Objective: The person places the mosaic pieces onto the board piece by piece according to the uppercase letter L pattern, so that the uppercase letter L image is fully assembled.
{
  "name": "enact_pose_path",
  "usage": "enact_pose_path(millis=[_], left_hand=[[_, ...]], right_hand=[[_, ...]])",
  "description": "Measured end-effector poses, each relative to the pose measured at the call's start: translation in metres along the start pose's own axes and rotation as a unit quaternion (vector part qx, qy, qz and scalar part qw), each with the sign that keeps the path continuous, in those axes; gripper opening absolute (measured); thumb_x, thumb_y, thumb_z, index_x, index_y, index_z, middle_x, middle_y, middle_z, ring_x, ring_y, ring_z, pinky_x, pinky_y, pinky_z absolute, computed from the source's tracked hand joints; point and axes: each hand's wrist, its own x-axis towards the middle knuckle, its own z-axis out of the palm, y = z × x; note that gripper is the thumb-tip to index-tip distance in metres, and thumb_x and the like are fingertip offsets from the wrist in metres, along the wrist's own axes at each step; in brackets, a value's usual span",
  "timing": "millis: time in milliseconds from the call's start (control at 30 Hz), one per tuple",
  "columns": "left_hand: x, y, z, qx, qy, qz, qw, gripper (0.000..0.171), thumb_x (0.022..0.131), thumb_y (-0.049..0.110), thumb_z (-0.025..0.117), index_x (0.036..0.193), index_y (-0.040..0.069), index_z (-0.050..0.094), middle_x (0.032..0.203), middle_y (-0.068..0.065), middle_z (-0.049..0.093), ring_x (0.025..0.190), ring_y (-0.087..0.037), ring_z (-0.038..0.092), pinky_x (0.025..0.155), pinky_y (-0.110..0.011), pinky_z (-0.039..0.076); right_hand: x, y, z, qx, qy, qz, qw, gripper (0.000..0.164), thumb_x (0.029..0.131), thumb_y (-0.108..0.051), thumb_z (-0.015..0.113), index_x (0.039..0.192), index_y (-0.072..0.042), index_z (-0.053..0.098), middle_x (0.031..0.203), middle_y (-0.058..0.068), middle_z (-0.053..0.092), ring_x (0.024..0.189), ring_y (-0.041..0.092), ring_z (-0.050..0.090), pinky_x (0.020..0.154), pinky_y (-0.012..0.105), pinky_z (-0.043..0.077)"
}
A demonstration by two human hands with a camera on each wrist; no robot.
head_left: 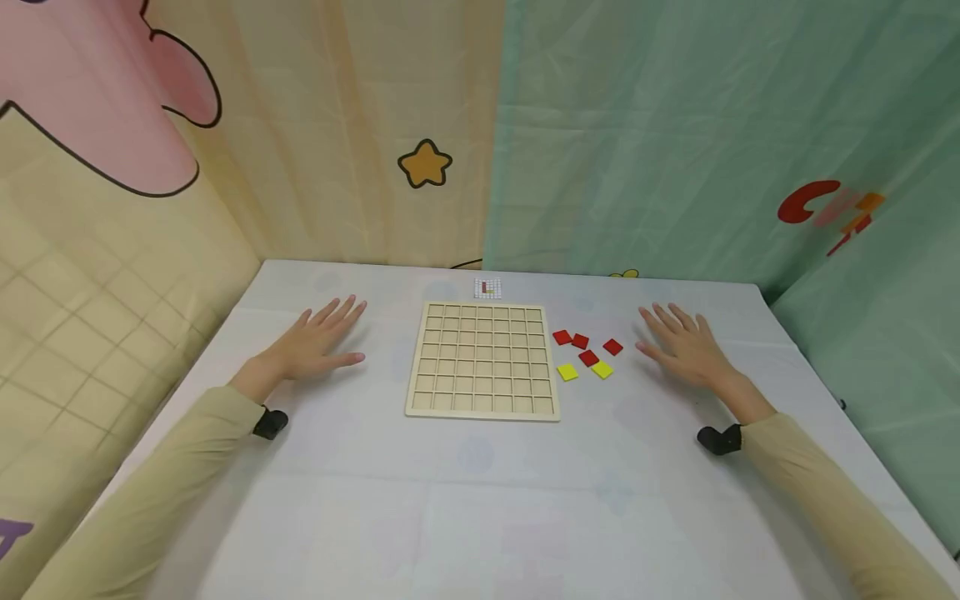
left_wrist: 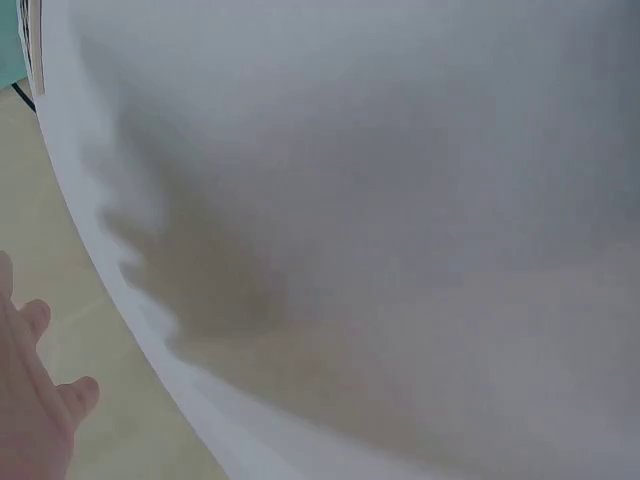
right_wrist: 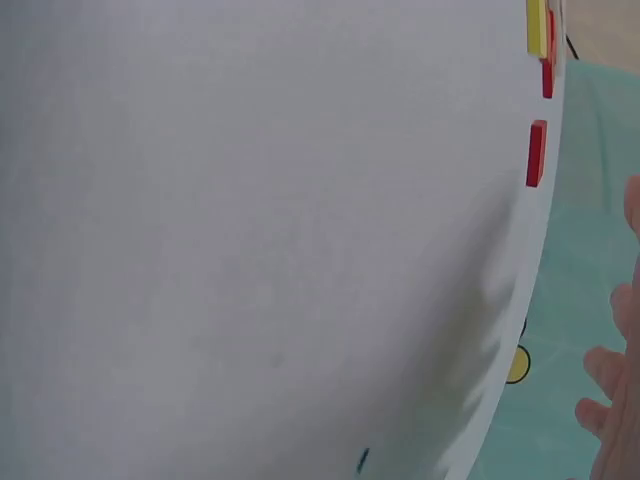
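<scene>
A pale wooden grid board (head_left: 484, 360) with rows of square compartments lies on the white table, its compartments bare. Just right of it are several red square tiles (head_left: 612, 347) and two yellow ones; one yellow tile (head_left: 567, 372) sits nearest the board. My left hand (head_left: 318, 340) is spread, palm down, left of the board and apart from it. To the right of the tiles, my right hand (head_left: 684, 346) has its fingers spread, touching no tile. In the wrist views, each hand (left_wrist: 35, 390) (right_wrist: 620, 350) shows only partly, at the frame edge.
Behind the board lies a small printed card (head_left: 487, 288) with a grid pattern in red and yellow. Patterned curtains (head_left: 645, 150) close off the back and sides of the table (head_left: 360, 500). Black wrist cameras (head_left: 720, 440) sit under both wrists.
</scene>
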Motion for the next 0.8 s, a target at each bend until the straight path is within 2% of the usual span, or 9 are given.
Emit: enact_pose_path(millis=[200, 367, 600, 800], left_hand=[[0.012, 0.017, 0.005, -0.014, -0.014, 0.016, 0.9997, 0.088, 0.093, 0.059, 0.047, 0.156, 0.016, 0.003, 0.163, -0.013, 0.003, 0.149, -0.039, 0.004, 0.114, -0.066, 0.008], [0.022, 0.036, 0.009, -0.02, -0.035, 0.032, 0.9987, 0.092, 0.092, 0.06, 0.049, 0.156, 0.013, 0.001, 0.163, -0.012, 0.0, 0.15, -0.037, 0.001, 0.116, -0.064, 0.007], [0.037, 0.052, 0.016, -0.017, -0.055, 0.058, 0.9967, 0.096, 0.09, 0.063, 0.05, 0.156, 0.014, 0.0, 0.164, -0.009, 0.0, 0.15, -0.033, 0.0, 0.117, -0.062, 0.007], [0.044, 0.061, 0.017, -0.02, -0.08, 0.064, 0.9946, 0.096, 0.09, 0.064, 0.049, 0.156, 0.013, 0.001, 0.164, -0.007, -0.001, 0.151, -0.03, -0.001, 0.118, -0.06, 0.004]], right_hand=[[0.009, -0.014, 0.003, 0.012, 0.064, -0.015, 0.998, 0.063, 0.092, -0.041, 0.059, 0.143, -0.008, 0.043, 0.143, 0.023, 0.045, 0.132, 0.045, 0.036, 0.104, 0.067, 0.025], [0.016, -0.023, 0.006, 0.064, 0.109, -0.006, 0.992, 0.051, 0.086, -0.03, 0.069, 0.129, -0.006, 0.058, 0.128, 0.021, 0.06, 0.119, 0.042, 0.048, 0.094, 0.063, 0.037], [0.023, -0.03, 0.01, 0.147, 0.075, 0.048, 0.985, 0.042, 0.084, -0.026, 0.073, 0.117, -0.002, 0.066, 0.109, 0.02, 0.068, 0.107, 0.039, 0.052, 0.09, 0.055, 0.043], [0.025, -0.034, 0.013, 0.174, 0.047, 0.087, 0.98, 0.04, 0.083, -0.03, 0.074, 0.11, -0.001, 0.07, 0.101, 0.019, 0.071, 0.098, 0.034, 0.058, 0.083, 0.048, 0.047]])
